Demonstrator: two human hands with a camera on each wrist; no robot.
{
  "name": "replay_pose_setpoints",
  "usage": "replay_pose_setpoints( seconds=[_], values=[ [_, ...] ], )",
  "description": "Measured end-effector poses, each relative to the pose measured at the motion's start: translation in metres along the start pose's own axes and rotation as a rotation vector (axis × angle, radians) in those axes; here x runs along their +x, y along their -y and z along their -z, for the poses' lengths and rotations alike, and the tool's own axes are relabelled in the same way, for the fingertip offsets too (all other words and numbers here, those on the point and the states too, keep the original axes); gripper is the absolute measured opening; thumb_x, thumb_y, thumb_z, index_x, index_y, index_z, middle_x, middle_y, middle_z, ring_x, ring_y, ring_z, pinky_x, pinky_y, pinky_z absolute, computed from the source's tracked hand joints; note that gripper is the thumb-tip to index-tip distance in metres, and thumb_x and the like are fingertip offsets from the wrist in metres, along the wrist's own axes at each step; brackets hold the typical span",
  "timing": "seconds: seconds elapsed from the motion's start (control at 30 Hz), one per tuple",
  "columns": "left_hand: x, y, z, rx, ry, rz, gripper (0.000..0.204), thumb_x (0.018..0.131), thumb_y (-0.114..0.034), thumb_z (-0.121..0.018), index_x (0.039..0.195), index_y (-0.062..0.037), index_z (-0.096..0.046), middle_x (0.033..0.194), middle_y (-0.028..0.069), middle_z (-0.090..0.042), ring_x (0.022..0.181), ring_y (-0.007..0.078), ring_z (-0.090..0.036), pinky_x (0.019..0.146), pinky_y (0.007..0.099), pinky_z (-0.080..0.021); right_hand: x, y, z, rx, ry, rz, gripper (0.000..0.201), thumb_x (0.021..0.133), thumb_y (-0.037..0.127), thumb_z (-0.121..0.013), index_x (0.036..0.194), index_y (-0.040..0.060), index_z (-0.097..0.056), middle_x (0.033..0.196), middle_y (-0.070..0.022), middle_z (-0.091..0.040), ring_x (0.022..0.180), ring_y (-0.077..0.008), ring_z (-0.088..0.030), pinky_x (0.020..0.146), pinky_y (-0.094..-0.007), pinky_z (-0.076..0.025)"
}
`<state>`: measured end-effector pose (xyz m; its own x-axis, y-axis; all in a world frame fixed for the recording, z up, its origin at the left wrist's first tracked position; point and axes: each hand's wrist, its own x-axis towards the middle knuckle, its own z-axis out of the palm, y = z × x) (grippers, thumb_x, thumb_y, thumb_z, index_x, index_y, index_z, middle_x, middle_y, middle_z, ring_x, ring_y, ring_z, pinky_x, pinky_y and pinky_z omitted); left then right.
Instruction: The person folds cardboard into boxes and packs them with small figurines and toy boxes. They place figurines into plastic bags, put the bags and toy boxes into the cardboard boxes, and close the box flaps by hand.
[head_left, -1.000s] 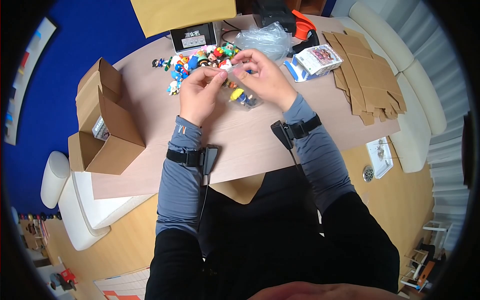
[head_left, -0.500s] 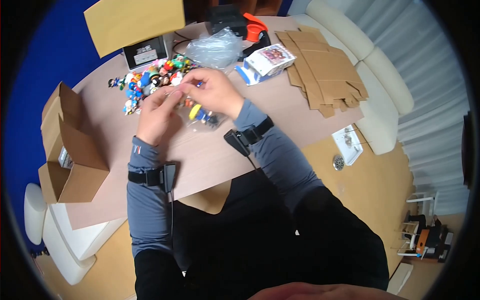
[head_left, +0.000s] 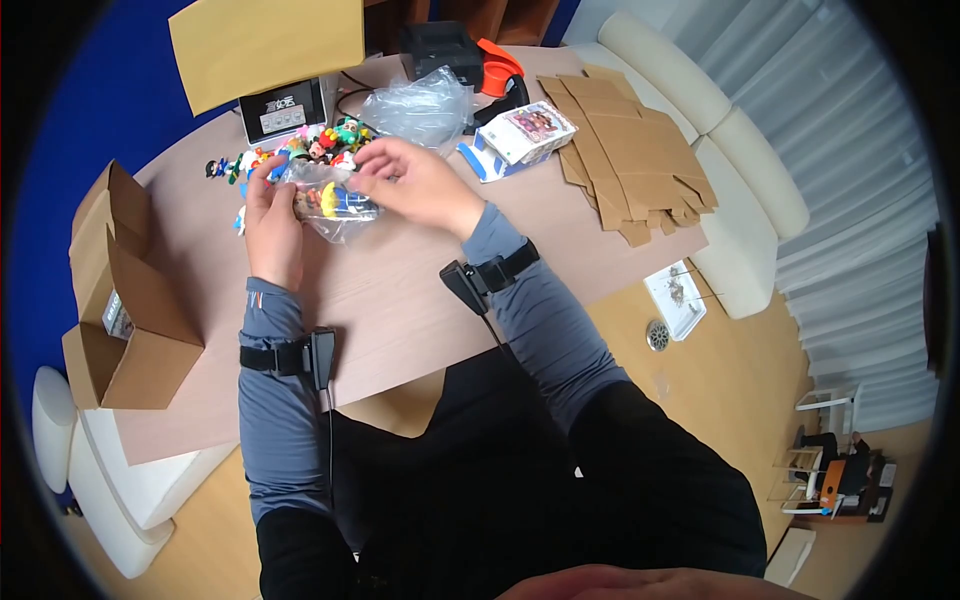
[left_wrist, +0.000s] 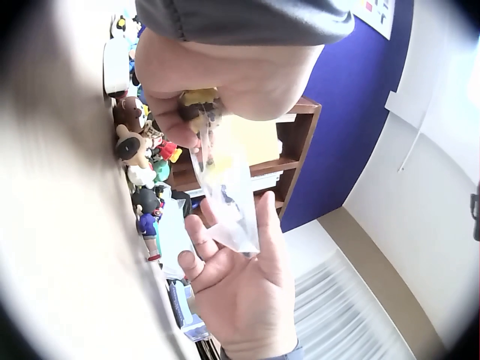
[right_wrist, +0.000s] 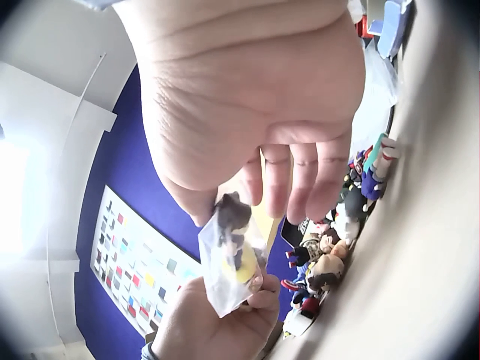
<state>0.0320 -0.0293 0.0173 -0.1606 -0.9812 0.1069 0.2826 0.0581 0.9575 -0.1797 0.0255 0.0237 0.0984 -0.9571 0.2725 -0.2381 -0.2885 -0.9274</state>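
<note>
My left hand [head_left: 274, 240] grips a clear plastic bag [left_wrist: 234, 199] with a small toy figurine [head_left: 345, 200] inside, dark with a yellow part. Held this way, the bag hangs over the table close to the near side of a pile of colourful figurines [head_left: 330, 140]. At the bag's other end is my right hand [head_left: 425, 185], its fingers loosely extended and spread. In the right wrist view, its thumb lies right beside the bag, while the other fingers stand away from it. My left fingers partly hide the bagged contents in the left wrist view.
Crumpled clear plastic [head_left: 420, 108] lies behind the pile, beside a white device [head_left: 285, 112] with a dark panel. A printed box [head_left: 535, 130] and flattened cardboard [head_left: 640, 150] are on the right. At the left edge stands an open brown carton [head_left: 155, 310].
Both hands were together at the bag's top with the figurine hanging below. Now the left holds the bag sideways and the right fingers have loosened. The head view has swung rightward.
</note>
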Motion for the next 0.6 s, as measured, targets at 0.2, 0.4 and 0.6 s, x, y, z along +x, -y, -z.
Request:
replay_pose_setpoints(
  seconds=[0.2, 0.4, 0.6],
  values=[
    [0.006, 0.009, 0.004, -0.037, 0.148, 0.070, 0.032, 0.103, -0.015, -0.058, 0.131, 0.0011, -0.059, 0.109, 0.0058, -0.069, 0.096, 0.0111, -0.065, 0.083, 0.0250, -0.052, -0.006, 0.010, 0.036, -0.274, -0.359, 0.250, 0.028, 0.083, -0.003, -0.062, 0.108, 0.0058, -0.070, 0.111, -0.0052, -0.067, 0.104, -0.0126, -0.062, 0.082, -0.0238, -0.050],
    [-0.002, 0.009, -0.002, 0.001, 0.240, 0.079, 0.043, 0.093, -0.011, -0.074, 0.130, 0.0056, -0.059, 0.111, 0.0087, -0.069, 0.100, 0.0143, -0.066, 0.091, 0.0268, -0.053, -0.036, 0.057, 0.120, -0.999, -0.230, 0.315, 0.045, 0.069, -0.007, -0.056, 0.110, 0.0097, -0.067, 0.126, -0.0112, -0.063, 0.127, -0.0369, -0.052, 0.110, -0.0439, -0.039],
    [-0.006, 0.003, -0.004, 0.075, 0.283, 0.137, 0.025, 0.094, -0.009, -0.073, 0.115, 0.0027, -0.066, 0.107, 0.0069, -0.070, 0.096, 0.0137, -0.066, 0.086, 0.0266, -0.054, -0.039, 0.032, 0.196, -1.287, 0.025, -0.152, 0.074, 0.068, -0.002, -0.062, 0.140, 0.0122, -0.054, 0.151, -0.0125, -0.049, 0.148, -0.0346, -0.034, 0.121, -0.0479, -0.026]
  ],
)
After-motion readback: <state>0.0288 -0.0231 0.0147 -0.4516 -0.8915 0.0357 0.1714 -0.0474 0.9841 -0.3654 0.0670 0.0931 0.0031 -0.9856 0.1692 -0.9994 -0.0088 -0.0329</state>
